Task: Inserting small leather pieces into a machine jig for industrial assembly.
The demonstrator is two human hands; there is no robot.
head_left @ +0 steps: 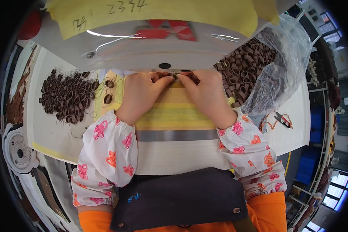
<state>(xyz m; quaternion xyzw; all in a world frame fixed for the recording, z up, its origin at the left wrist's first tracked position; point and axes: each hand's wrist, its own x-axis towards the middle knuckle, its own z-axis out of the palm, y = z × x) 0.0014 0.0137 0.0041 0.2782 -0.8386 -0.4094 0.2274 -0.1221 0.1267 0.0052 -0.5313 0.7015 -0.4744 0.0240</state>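
My left hand [141,91] and my right hand [208,91] meet under the front of a pale sewing machine head [116,52]. Thumbs and fingers of both are pinched closed around a small dark piece [175,76], mostly hidden by the fingers and the machine. Beside my left hand lie two brown loops [108,99] with loose threads. Farther left spreads a heap of similar threaded brown loops [67,96]. To the right of my right hand, many brown loops [243,71] spill from a clear plastic bag [284,71].
Yellow tape [166,112] covers the work surface below my hands, with a grey metal strip [178,135] nearer me. Thread snips [284,120] with an orange cord lie on the white table [174,154] at right. A white fan [19,150] stands beyond its left edge.
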